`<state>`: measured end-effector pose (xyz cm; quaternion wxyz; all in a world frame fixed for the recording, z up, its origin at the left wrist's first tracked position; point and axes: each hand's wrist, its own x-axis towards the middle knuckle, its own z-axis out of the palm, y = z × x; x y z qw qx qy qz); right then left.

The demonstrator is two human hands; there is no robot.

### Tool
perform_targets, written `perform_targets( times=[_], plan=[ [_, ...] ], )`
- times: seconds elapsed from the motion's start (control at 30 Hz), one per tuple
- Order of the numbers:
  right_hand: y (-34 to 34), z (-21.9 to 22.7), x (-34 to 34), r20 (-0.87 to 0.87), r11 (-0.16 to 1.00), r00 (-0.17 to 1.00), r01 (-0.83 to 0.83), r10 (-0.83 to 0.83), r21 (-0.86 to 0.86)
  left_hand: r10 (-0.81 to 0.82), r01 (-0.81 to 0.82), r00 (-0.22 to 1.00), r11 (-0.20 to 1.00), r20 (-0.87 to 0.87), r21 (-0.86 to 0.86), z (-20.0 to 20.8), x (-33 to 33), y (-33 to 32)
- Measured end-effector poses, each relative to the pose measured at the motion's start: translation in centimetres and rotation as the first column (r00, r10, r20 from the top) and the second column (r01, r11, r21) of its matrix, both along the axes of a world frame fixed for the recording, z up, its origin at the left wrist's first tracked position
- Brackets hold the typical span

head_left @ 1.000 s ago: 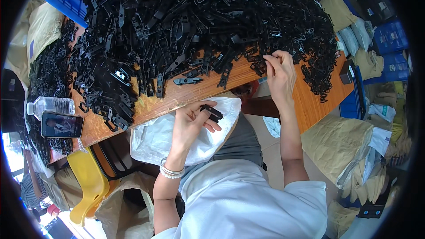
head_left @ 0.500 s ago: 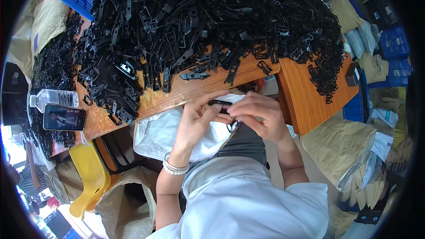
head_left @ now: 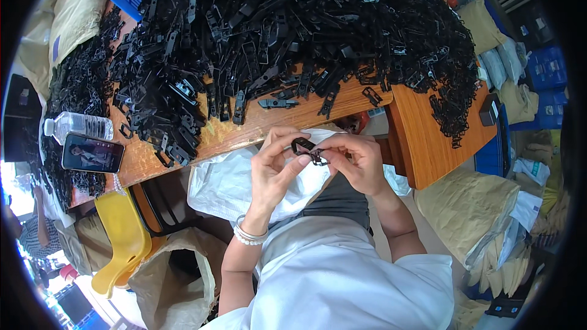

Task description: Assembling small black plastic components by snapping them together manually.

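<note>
Both my hands meet in front of the table's edge, above a white sack (head_left: 226, 192) by my lap. My left hand (head_left: 275, 165) pinches a black plastic part (head_left: 301, 144) between thumb and fingers. In my right hand (head_left: 356, 162) the fingertips close on a smaller black frame-like piece (head_left: 318, 157), which touches the first part. Whether the two are joined I cannot tell. A large heap of black plastic parts (head_left: 263, 30) covers most of the wooden table (head_left: 244, 137) beyond my hands.
A water bottle (head_left: 79, 127) and a phone (head_left: 93, 153) lie at the table's left. Below them stands a yellow chair (head_left: 125, 238) beside an open paper sack (head_left: 162, 287). A small black box (head_left: 489, 110) is on the right tabletop, with brown sacks (head_left: 471, 208) below.
My right hand has come down and closed its fingertips on the small black piece. The part in my left hand is now turned more upright. The view has shifted slightly.
</note>
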<state>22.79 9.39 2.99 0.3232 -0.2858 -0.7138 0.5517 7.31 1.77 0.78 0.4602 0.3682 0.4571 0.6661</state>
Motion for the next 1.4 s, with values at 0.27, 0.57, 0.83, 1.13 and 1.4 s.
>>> perform_targets(
  times=[0.27,0.57,0.83,1.13,1.4],
  plan=[
    [1.8,2.8,-1.1,0.161,0.723,0.986,-0.143,0.044,0.676,-0.293,0.443,0.702,0.893,0.649,-0.075,0.3,-1.3,-0.4],
    [2.1,2.2,-2.0,0.142,0.622,0.990,-0.119,0.012,0.774,-0.328,0.471,0.593,0.882,0.735,0.014,-0.7,-1.2,-0.6],
    [-0.8,2.1,-1.0,0.139,0.757,0.989,-0.061,-0.039,0.650,-0.165,0.194,0.887,0.981,0.431,-0.024,-0.2,-0.5,-0.8],
    [-0.7,0.9,-1.0,0.067,0.810,0.991,0.054,-0.115,0.583,-0.005,0.005,1.000,1.000,0.000,-0.021,0.4,0.3,-1.0],
    [-0.7,0.8,-0.5,0.078,0.792,0.989,0.053,-0.125,0.608,-0.029,0.027,0.997,0.999,-0.067,-0.027,0.6,0.1,-0.8]
  ],
)
